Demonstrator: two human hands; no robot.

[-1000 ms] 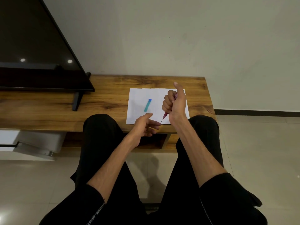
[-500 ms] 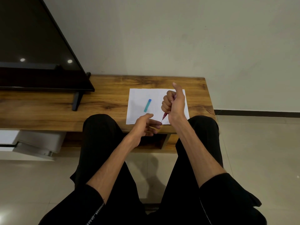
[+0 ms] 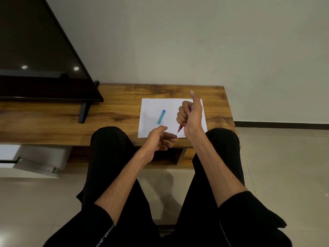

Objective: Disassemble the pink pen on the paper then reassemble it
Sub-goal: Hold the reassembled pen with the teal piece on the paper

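Observation:
My right hand (image 3: 190, 116) grips the pink pen (image 3: 180, 128) in a fist above the white paper (image 3: 153, 107), thumb pointing up. The pen's tip pokes out below the fist, pointing down and left. Most of the barrel is hidden inside the fingers. My left hand (image 3: 160, 138) hovers at the paper's near edge with its fingers loosely stretched toward the pen tip, an index fingertip almost touching it. A teal and blue pen cap (image 3: 161, 116) lies on the paper, left of the fist.
The paper lies on a wooden TV bench (image 3: 115, 107) against a pale wall. A black television (image 3: 35, 59) on a stand fills the bench's left part. My knees in black trousers sit against the bench's front edge.
My left hand has edged slightly right toward the pen tip. The right fist and pen have barely shifted.

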